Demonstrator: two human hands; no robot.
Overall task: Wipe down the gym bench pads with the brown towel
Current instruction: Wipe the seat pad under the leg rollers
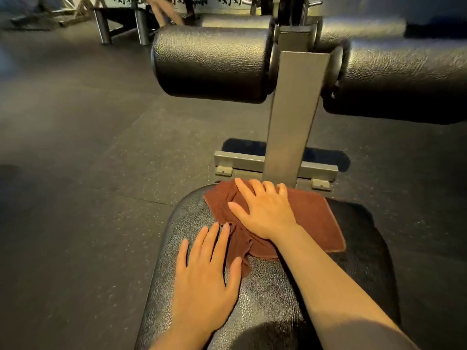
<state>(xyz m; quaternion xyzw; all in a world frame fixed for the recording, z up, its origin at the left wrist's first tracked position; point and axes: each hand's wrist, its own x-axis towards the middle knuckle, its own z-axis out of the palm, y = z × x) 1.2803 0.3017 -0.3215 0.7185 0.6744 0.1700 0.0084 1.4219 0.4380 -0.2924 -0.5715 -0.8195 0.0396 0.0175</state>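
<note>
Dark rubber gym floor all round, and you're looking down the bench seat pad (pixel 265 294) toward the roller pads (pixel 212 64). Your right hand (pixel 265 210) lies flat, fingers spread, pressing the brown towel (pixel 316 223) at the pad's far end. Your left hand (pixel 204 269) rests open beside it, fingertips touching the towel's bunched edge. Unwiped pad runs lengthwise back toward you, so I'd guess you pull that way next.
</note>
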